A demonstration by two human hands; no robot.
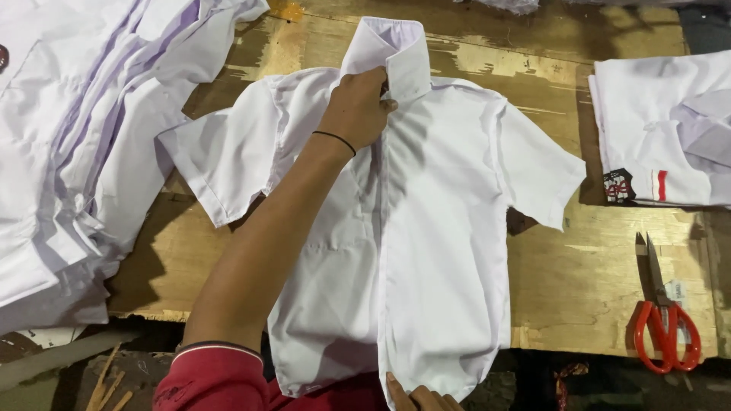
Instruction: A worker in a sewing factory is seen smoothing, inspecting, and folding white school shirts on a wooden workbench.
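Note:
A white short-sleeved shirt (442,228) lies front up on a wooden table (594,274), collar at the far end and both sleeves spread out. My left hand (358,106), with a thin black band on its wrist, reaches up along the shirt and pinches the front placket just under the collar (392,49). Only the fingertips of my right hand (419,397) show at the bottom edge, gripping the shirt's hem where it hangs over the table's near edge.
A tall pile of white shirts (68,152) fills the left side. A folded white shirt with a dark badge (662,129) sits at the far right. Red-handled scissors (664,312) lie near the table's right front edge.

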